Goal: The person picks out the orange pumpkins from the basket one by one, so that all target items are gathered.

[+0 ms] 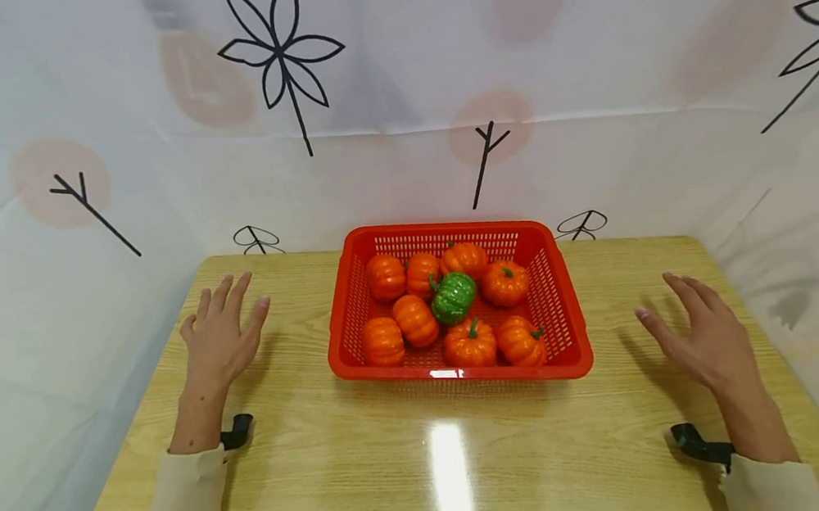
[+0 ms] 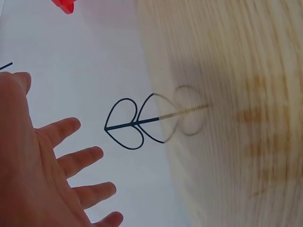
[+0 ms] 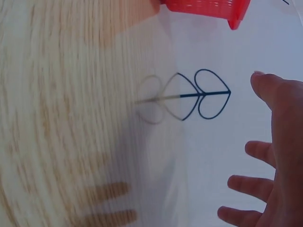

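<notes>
A red perforated basket (image 1: 406, 373) holds 8 orange pumpkins (image 1: 416, 321) around 1 glossy green pumpkin (image 1: 454, 299)

The bench (image 1: 327, 477) has a shiny wood-grain top, and a red basket (image 1: 391, 374) stands on it near the far edge.

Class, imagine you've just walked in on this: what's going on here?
A person has both hands spread apart at a wood-grain table, gripping nothing. The left hand and right hand are on opposite sides of a red plastic basket, touching neither it nor its contents. Inside the basket sit eight orange pumpkins and one green pumpkin near the middle.
</notes>
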Tool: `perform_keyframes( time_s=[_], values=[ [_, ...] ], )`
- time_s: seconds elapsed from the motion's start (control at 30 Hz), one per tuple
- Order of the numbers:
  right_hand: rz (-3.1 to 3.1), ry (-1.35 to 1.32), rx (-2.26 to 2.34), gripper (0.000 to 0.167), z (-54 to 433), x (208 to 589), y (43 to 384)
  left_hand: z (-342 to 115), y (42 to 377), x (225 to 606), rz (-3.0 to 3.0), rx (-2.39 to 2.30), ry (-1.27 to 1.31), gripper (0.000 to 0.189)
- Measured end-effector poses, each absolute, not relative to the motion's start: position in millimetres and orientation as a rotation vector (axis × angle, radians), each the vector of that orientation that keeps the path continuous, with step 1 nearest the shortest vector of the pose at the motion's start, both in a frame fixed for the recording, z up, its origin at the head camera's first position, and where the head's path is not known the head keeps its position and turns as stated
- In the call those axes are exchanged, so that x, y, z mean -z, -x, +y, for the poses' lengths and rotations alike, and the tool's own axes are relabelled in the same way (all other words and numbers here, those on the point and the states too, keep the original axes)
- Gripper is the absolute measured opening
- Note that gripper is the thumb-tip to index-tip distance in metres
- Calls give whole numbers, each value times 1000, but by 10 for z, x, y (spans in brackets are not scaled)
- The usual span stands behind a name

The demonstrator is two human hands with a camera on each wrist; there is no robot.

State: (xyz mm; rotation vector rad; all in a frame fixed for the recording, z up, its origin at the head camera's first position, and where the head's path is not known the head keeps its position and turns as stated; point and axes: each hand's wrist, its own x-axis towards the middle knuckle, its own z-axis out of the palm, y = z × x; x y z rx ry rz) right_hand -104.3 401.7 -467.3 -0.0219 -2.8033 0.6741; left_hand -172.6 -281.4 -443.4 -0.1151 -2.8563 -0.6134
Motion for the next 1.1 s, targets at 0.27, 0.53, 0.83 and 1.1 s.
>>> perform_keyframes(
  time_s=[0.27,0.53,0.83,1.1],
  values=[
    [-2785,15,-751,74,3934,4601,1045,-2737,1748,4419,-2832,708,131,68],
    [-2733,-38,-808,70,3792,4513,1083,-2551,1793,4452,-2749,880,209,64],
    [-2669,-135,-856,68,3595,4381,1199,-2335,1871,4504,-2758,1143,297,59],
    [-2649,-225,-916,70,3397,4290,1280,-2146,1934,4516,-2752,1361,372,58]
  ],
)
